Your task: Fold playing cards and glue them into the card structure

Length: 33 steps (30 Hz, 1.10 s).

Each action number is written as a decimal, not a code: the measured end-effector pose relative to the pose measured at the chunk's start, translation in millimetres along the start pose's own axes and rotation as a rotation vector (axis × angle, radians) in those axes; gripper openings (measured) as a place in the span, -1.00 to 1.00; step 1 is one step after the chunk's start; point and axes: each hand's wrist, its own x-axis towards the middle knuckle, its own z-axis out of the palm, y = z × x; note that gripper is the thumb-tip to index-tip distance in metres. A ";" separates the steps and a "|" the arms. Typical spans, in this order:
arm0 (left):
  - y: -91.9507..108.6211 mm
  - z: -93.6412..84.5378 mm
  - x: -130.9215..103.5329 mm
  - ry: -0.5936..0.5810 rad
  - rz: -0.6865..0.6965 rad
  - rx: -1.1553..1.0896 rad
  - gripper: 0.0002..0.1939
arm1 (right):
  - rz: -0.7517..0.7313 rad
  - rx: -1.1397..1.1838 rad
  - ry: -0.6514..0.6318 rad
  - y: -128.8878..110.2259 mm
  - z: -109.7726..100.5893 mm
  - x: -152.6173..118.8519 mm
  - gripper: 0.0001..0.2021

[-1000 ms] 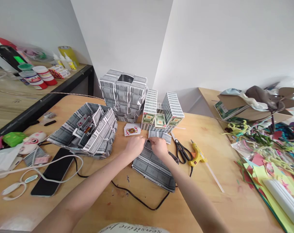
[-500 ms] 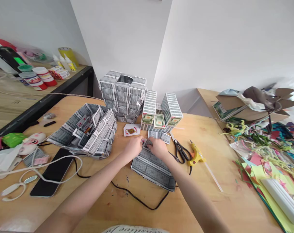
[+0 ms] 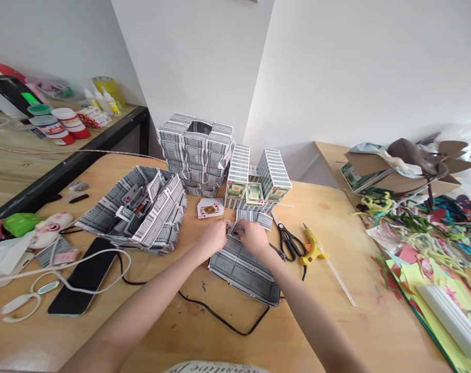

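Observation:
A small playing card (image 3: 229,225) with red print shows between my two hands. My left hand (image 3: 213,234) is closed, its fingertips pinching the card's left side. Curled over the card's right side is my right hand (image 3: 253,237), also closed; its fingertips are partly hidden. Just below them lies a panel of joined grey playing cards (image 3: 243,273), slightly folded along its length. Past my right hand a strip of grey cards (image 3: 261,219) lies on the table. A small stack of face-up cards (image 3: 211,208) sits beyond my left hand.
Black-handled scissors (image 3: 289,243) and a yellow glue gun (image 3: 314,248) lie at right. An open box woven from cards (image 3: 169,223) holds loose cards at left. Behind stand a tall card-built box (image 3: 196,150) and stacked card packs (image 3: 276,176). A black cable (image 3: 223,324) loops in front.
Both hands stay nearly in place, with the fingers shifting slightly at the card. The whole view has drifted by a few pixels; nothing else has moved.

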 end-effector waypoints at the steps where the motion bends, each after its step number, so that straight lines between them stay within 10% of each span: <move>1: -0.6 0.3 0.1 -0.002 0.002 -0.001 -0.76 | 0.000 0.007 0.002 0.5 0.1 0.2 -0.82; 33: 0.7 -13.1 -3.6 -0.112 0.220 0.116 -0.71 | -0.099 0.129 0.006 5.2 2.5 1.2 -0.71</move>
